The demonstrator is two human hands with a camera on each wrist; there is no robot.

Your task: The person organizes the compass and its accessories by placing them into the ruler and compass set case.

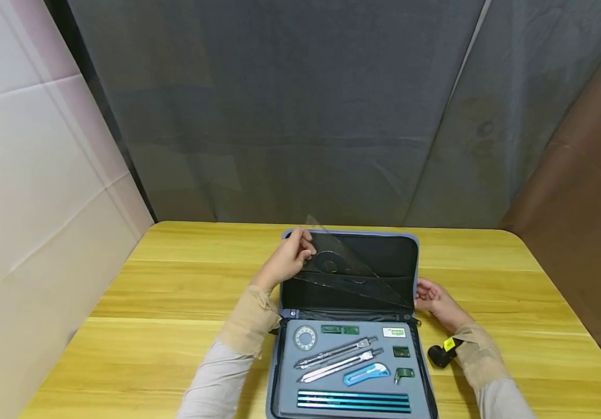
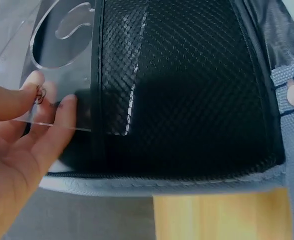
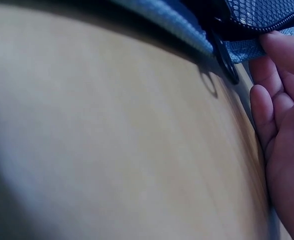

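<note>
My left hand [image 1: 295,251] pinches a clear plastic set square [image 1: 355,269] between thumb and fingers, near one edge. In the left wrist view, the set square [image 2: 84,112] has curved cutouts, and its lower part shows through the black mesh pocket [image 2: 196,100] in the lid. That lid [image 1: 350,234] belongs to a blue-grey zip case, lying unfolded on the table. My right hand [image 1: 439,302] holds the lid's right edge near the hinge; in the right wrist view the thumb lies on top, with curled fingers below.
In the case's grey tray [image 1: 287,372] lie two silver compasses [image 1: 334,361], a blue utility knife [image 1: 366,374], several dark pencils [image 1: 354,401], a round dial-like piece [image 1: 305,337], an eraser [image 1: 393,332] and small green pieces. Beneath is a wooden table [image 1: 175,291]; a grey curtain [image 1: 279,116] hangs behind.
</note>
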